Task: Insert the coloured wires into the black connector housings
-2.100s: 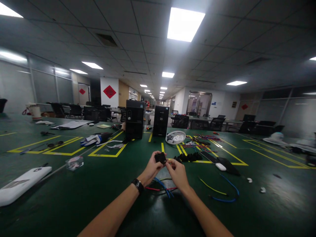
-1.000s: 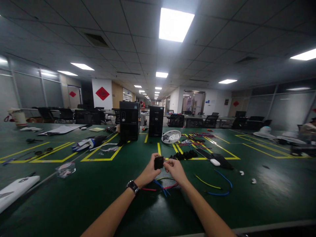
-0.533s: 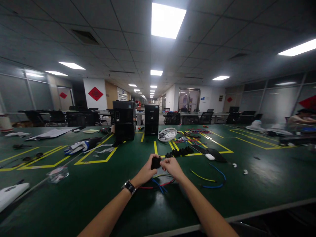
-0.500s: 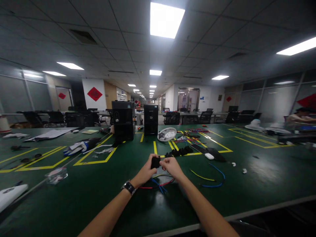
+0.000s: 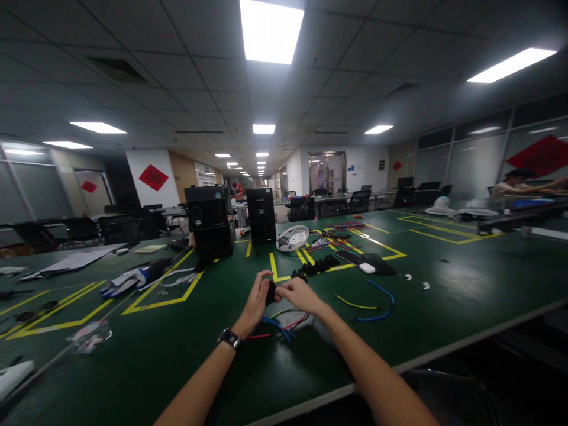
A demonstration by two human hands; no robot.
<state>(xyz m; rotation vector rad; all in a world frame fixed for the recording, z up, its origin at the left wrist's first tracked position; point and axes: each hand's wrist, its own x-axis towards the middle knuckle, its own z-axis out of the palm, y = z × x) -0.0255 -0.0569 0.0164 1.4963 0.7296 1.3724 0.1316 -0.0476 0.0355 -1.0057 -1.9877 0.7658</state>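
Note:
My left hand (image 5: 257, 300), with a watch on its wrist, grips a small black block-like part (image 5: 270, 292) above the table. What kind of part it is I cannot make out. At the part's right side, the fingers of my right hand (image 5: 298, 294) are pinched together; whatever they hold is hidden. Under my hands lie several loose wires, blue (image 5: 284, 329), red (image 5: 259, 336) and yellow-green. A row of black parts (image 5: 317, 267) lies just beyond my right hand. Off to the right rest a yellow-green wire (image 5: 355, 303) and a curved blue wire (image 5: 389, 300).
Two black computer towers (image 5: 261, 216) stand at the back of the green table (image 5: 146, 378). Near them are a white basket (image 5: 293, 238) and tangled wires (image 5: 339, 236). A white case (image 5: 367, 268), earbuds (image 5: 425, 286) and gloves (image 5: 133, 278) lie around. Another person (image 5: 523, 183) sits far right.
The view has turned to the right and tilted, so the table's things shift left. The black part has turned in my left hand and shows less; my right fingers stay at its side.

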